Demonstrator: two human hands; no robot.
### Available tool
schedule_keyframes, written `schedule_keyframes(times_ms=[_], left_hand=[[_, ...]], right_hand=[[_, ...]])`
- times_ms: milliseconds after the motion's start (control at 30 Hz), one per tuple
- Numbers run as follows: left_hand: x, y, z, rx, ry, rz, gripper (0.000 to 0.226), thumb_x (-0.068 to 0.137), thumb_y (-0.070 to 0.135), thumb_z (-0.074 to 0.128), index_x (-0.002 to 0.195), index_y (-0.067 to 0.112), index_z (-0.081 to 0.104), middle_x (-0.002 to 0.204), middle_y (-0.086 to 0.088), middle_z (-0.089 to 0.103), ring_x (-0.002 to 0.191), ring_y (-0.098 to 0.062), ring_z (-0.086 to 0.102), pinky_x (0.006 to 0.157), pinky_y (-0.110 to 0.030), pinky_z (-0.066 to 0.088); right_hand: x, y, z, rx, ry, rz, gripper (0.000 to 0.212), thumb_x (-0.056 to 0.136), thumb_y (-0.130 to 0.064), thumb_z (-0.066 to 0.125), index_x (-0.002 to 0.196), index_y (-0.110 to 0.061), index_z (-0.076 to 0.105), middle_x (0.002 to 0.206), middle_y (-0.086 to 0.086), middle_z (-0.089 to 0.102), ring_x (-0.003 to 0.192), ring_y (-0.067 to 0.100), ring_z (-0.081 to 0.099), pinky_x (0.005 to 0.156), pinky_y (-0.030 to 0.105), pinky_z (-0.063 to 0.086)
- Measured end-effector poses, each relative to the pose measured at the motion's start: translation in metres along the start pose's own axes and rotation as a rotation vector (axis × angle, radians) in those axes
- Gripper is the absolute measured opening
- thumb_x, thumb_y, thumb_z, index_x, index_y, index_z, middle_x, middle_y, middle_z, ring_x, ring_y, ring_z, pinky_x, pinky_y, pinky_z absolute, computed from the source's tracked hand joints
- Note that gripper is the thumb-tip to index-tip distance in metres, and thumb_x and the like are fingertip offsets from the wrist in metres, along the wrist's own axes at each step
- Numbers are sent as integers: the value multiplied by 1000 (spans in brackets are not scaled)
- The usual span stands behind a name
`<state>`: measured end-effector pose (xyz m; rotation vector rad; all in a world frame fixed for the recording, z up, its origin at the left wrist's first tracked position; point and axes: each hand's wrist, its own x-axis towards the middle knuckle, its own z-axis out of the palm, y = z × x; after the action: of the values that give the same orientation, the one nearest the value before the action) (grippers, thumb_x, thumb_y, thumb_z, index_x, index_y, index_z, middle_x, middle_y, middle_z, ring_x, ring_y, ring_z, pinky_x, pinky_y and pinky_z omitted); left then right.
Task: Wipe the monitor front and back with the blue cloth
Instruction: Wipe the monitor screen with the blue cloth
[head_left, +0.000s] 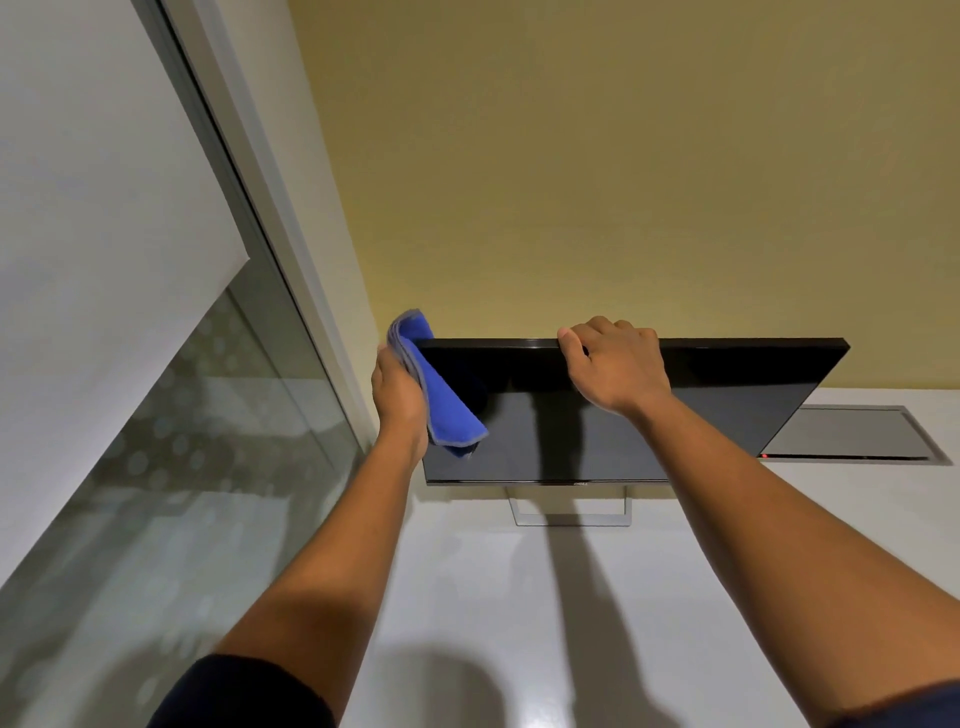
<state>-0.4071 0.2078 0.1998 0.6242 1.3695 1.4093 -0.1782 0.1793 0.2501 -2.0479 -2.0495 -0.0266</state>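
Left hand (397, 395) beside blue cloth (444, 395)

We find a single mark: a small pale logo (580, 484) at the middle of the bottom bezel of the monitor (727, 405), too small and blurred to read. No other lettering appears.
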Motion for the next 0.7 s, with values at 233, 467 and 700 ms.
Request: schedule_keyframes(times_ms=[233, 467, 700], left_hand=[[-4, -81, -28, 77, -23, -337, 49, 103, 50, 29, 116, 15, 61, 90, -8, 68, 83, -27, 66, 77, -41, 59], [-1, -102, -41, 83, -56, -458, 35, 103, 37, 41, 119, 16, 64, 94, -10, 73, 85, -29, 69, 79, -43, 58], [10, -65, -28, 58, -35, -311, 49, 94, 56, 41, 120, 19, 59, 107, -7, 66, 98, -28, 64, 85, -41, 55]], right_hand=[[1, 1, 1, 9, 3, 2, 55, 101, -46, 17, 112, -22, 64, 119, 2, 61, 107, 25, 52, 93, 41, 33], [3, 3, 3, 6, 16, -6, 55, 101, -47, 17, 110, -22, 65, 119, 2, 62, 107, 25, 52, 91, 41, 33], [3, 2, 3, 9, 16, 2, 54, 102, -46, 18, 111, -21, 65, 119, 2, 62, 108, 25, 52, 91, 41, 33]])
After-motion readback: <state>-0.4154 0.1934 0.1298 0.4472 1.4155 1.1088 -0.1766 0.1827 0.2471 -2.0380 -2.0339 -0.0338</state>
